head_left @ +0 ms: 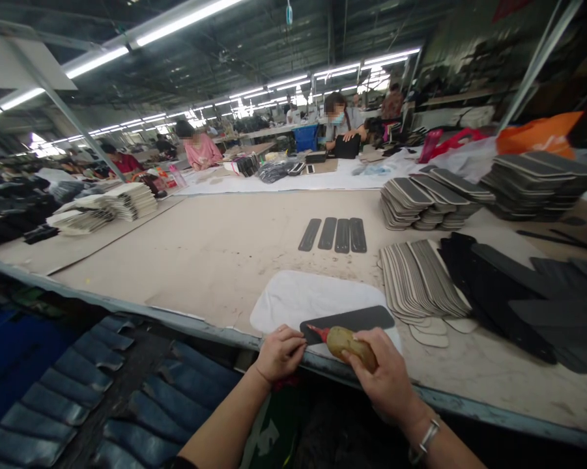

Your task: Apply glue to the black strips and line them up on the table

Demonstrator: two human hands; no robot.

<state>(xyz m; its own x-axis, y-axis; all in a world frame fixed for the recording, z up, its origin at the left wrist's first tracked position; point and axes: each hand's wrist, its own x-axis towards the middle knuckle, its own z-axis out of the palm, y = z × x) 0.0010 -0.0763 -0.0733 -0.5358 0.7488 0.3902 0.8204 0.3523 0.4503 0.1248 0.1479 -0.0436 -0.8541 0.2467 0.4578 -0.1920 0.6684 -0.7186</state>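
Observation:
My right hand (384,374) is wrapped round a yellowish squeeze bottle (346,345). Its red nozzle points left, its tip over the near left end of a long dark grey panel with rounded ends (356,319). With fingers closed, my left hand (281,353) pinches that panel's left end at the table edge. Beneath the panel lies a white sheet (293,296) with rounded corners. Farther back on the table, several smaller dark strips (342,234) lie side by side, with shiny marks on their faces.
Right of the white sheet, a leaning row of pale-edged panels (420,277) adjoins black fabric pieces (493,293). Stacked grey panels (430,195) stand behind. Pale stacks (107,208) sit at the far left. Dark blue pieces (166,397) lie below the table edge. Co-workers sit across the table.

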